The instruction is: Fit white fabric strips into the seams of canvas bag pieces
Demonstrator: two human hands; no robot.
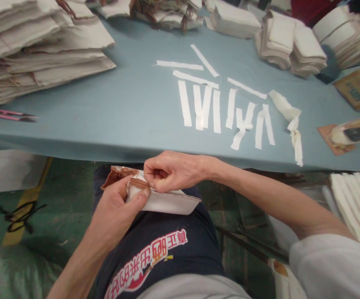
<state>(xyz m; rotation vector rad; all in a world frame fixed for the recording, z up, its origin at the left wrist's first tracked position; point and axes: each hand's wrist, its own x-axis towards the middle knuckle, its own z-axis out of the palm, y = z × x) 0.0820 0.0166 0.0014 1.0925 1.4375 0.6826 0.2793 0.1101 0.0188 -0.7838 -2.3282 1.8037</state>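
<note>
Over my lap, a folded white piece with a brown side [170, 202] is gripped by my left hand [117, 207], the thumb pressing on a brown strip at its turned edge. The piece looks like leather or stiff sheet, but I cannot tell which. My right hand [170, 170] is closed in a pinch at the upper edge of the piece, just right of my left thumb. Whatever lies between the right fingertips is hidden. Under the piece is a dark apron [180, 241] with printed lettering.
Several white strips [216, 110] lie on the blue-covered table [130, 99]. Stacks of white sheets [74, 45] stand at the left, with folded bundles [276, 35] along the back right. Pink-handled thread snips [8, 115] lie at the left; a cardboard box [357, 88] sits at the right.
</note>
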